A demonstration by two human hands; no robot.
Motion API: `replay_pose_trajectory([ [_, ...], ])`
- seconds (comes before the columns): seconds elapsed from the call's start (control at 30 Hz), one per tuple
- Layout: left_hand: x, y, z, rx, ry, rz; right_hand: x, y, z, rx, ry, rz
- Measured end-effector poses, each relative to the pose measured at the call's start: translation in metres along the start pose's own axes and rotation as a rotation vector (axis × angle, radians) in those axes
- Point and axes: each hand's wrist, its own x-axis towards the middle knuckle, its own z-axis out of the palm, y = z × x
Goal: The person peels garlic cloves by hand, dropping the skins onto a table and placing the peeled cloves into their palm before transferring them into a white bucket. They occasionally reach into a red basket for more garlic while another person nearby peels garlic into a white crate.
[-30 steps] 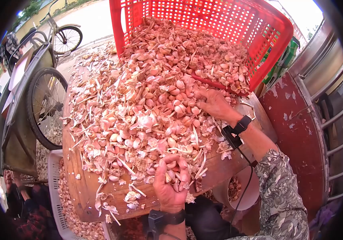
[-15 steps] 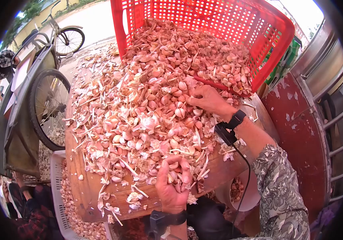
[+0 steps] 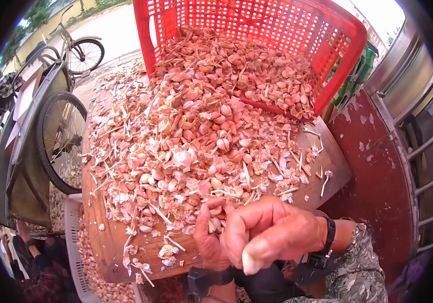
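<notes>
A large heap of garlic cloves [image 3: 196, 131], mixed with dry skins and stems, covers much of the wooden table [image 3: 176, 260]. My right hand [image 3: 282, 230] is low in front of me, thumb and finger pinched on a pale garlic clove [image 3: 251, 263]. Just left of it, my left hand [image 3: 210, 250] is cupped palm up at the table's near edge, its fingers curled around a few garlic cloves [image 3: 215, 222]. Part of my left hand is hidden behind the right. Both wrists wear dark bands.
A red plastic basket [image 3: 338, 65] lies tipped at the back, garlic spilling from its mouth. A pale crate [image 3: 73, 242] of cloves stands at lower left. A cart wheel [image 3: 62, 141] is beyond the table's left side. A red panel [image 3: 368, 156] stands right; another person's sleeve [image 3: 42, 278] shows lower left.
My right hand has left the heap near the basket and come down beside my left hand, with a clove in its pinch. The left hand has stayed nearly in place.
</notes>
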Motion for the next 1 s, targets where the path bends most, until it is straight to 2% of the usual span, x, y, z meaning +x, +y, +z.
replay_pose_trajectory([
  [0.03, 0.002, 0.009, -0.012, -0.267, -0.315, -0.197, -0.005, 0.003, 0.014, 0.014, -0.118, 0.057],
  [0.07, 0.014, 0.009, -0.018, -0.298, -0.502, -0.224, -0.009, 0.006, 0.024, 0.027, -0.238, 0.114],
  [0.17, 0.012, 0.009, -0.018, -0.286, -0.480, -0.216, -0.018, 0.011, 0.042, 0.143, -0.370, 0.167],
  [0.23, 0.012, 0.009, -0.018, -0.266, -0.440, -0.218, -0.015, 0.005, 0.045, -0.154, -0.452, 0.089],
  [0.27, 0.012, 0.009, -0.018, -0.268, -0.442, -0.211, -0.012, 0.013, 0.043, -0.158, -0.456, 0.092],
  [0.33, 0.013, 0.009, -0.019, -0.259, -0.451, -0.217, 0.000, 0.037, 0.037, -0.258, -0.451, -0.650],
  [0.37, 0.013, 0.009, -0.021, -0.271, -0.451, -0.225, 0.006, 0.037, 0.037, -0.259, -0.476, -0.794],
  [0.47, 0.012, 0.008, -0.019, -0.253, -0.427, -0.209, -0.005, 0.017, 0.040, -0.437, -0.474, -0.711],
  [0.5, 0.011, 0.008, -0.019, -0.255, -0.425, -0.216, 0.006, 0.038, 0.033, -0.429, -0.557, -0.880],
  [0.53, 0.011, 0.008, -0.019, -0.271, -0.444, -0.223, -0.002, 0.048, 0.035, -0.429, -0.555, -0.878],
  [0.6, 0.011, 0.010, -0.020, -0.287, -0.458, -0.214, -0.010, 0.052, 0.044, -0.256, -0.376, -0.778],
  [0.73, 0.011, 0.008, -0.018, -0.253, -0.434, -0.195, -0.004, 0.038, 0.037, -0.360, -0.526, -0.742],
  [0.83, 0.012, 0.009, -0.019, -0.247, -0.436, -0.181, -0.002, 0.044, 0.034, -0.232, -0.538, -0.702],
  [0.9, 0.012, 0.007, -0.018, -0.245, -0.435, -0.185, 0.004, 0.033, 0.029, -0.385, -0.700, -0.688],
  [0.93, 0.012, 0.009, -0.017, -0.251, -0.427, -0.185, 0.003, 0.035, 0.030, -0.382, -0.693, -0.682],
  [1.0, 0.011, 0.009, -0.016, -0.259, -0.417, -0.195, 0.002, 0.039, 0.030, -0.383, -0.586, -0.816],
])
